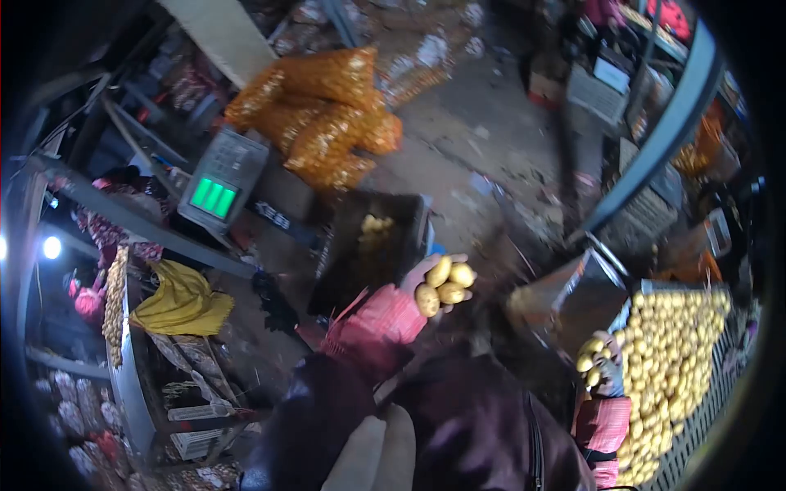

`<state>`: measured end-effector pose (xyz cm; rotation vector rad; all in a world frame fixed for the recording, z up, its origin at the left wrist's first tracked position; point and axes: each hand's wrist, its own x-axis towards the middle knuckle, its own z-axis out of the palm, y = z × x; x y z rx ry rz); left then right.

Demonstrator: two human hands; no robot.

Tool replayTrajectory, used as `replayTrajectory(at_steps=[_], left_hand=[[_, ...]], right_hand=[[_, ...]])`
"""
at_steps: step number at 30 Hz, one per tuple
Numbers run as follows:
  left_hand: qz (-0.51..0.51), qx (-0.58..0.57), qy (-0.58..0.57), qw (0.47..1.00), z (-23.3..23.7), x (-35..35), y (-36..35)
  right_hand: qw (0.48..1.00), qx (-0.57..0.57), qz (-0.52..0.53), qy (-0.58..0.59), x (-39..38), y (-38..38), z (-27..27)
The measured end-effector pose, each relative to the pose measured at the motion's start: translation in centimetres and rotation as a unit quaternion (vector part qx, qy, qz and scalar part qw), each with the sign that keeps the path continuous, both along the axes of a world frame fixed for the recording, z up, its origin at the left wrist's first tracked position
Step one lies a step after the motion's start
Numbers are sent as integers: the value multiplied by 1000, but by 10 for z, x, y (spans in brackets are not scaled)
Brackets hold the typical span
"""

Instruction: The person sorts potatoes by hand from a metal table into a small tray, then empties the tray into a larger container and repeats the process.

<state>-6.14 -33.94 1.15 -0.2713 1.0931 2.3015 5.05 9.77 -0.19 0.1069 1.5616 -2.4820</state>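
Note:
My left hand (419, 274), in a pink sleeve, is closed around several yellow potatoes (450, 292). It is beside the right edge of a dark crate (334, 274), where a few potatoes (376, 223) lie inside. At the lower right, my right hand (607, 370) looks covered by a greyish glove and holds several potatoes (589, 355). That hand is at the left edge of a broad bed of loose potatoes (671, 352). Its fingers are partly hidden by what it holds.
A shiny metal-looking bin (569, 304) stands left of the potato bed. Orange mesh sacks (327, 106) are piled beyond a scale with a green display (214, 196). A blue-grey beam (655, 147) crosses at right. A yellow cloth (182, 301) hangs at left, near another person (123, 213).

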Motion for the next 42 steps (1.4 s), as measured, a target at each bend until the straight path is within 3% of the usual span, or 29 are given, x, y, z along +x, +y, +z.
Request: replayTrajectory(at_steps=[2, 4, 5, 7, 9, 11, 12, 14, 15, 17, 20, 22, 24, 26, 27, 28, 30, 31, 33, 35, 38, 39, 42], left_hand=[[111, -63, -34, 991, 37, -1, -35], [177, -77, -33, 981, 0, -9, -78], [152, 41, 1, 987, -54, -23, -113], [247, -15, -46, 968, -18, -20, -118], [282, -67, -57, 955, -34, -22, -144], [373, -139, -74, 914, -29, -11, -149], [413, -178, -84, 889, -26, -6, -151], [495, -238, -76, 832, -52, -4, -154], [485, -288, -46, 825, -80, -5, -164], [455, -386, 12, 802, -132, -3, -181], [313, -689, 39, 653, -137, -1, -156], [225, -665, 69, 709, -113, -8, -126], [185, -636, 175, 728, -102, -20, -88], [95, -674, 304, 666, -100, -39, -42], [64, -636, 360, 680, -94, -49, -14], [35, -593, 411, 691, -81, -52, 18], [-21, -526, 540, 657, -51, -48, 83], [-55, -459, 560, 687, -65, -52, 113], [-143, -373, 658, 639, -54, -42, 181], [-215, -278, 718, 601, -36, -13, 242], [-328, -194, 796, 471, -25, 37, 308], [-365, -144, 805, 445, -26, 50, 324], [-418, -94, 828, 363, -32, 75, 350]], right_hand=[[997, 15, 56, -47, -36, -42, 2], [991, 73, 110, -26, -71, -99, 25], [991, 67, 118, -4, -88, -119, 5], [968, 128, 172, 132, -123, -170, -1], [956, 108, 214, 168, -145, -219, 2], [959, 47, 280, -15, -158, -260, 26], [957, 37, 280, -72, -153, -279, 65], [963, 41, 265, -39, -153, -282, 76], [965, 43, 256, -23, -154, -285, 77], [969, -2, 243, -33, -155, -261, 57], [981, 11, 181, -74, -149, -210, 29], [989, 7, 123, -79, -135, -160, -5], [992, -41, 78, -94, -99, -115, -16], [984, -120, 60, -114, -52, -70, -25], [994, 102, 5, -38, -35, -76, 4], [995, 48, 5, -92, -9, -58, 9], [957, 228, -22, -176, 33, -52, 39], [955, 243, -33, -166, 48, -48, 35], [948, 275, -56, -148, 80, -42, 28], [941, 192, -59, -272, 115, -34, 36], [960, 102, -166, -200, 166, -30, -2], [947, 120, -200, -222, 176, -31, 22], [930, 125, -265, -224, 219, -15, 1]])
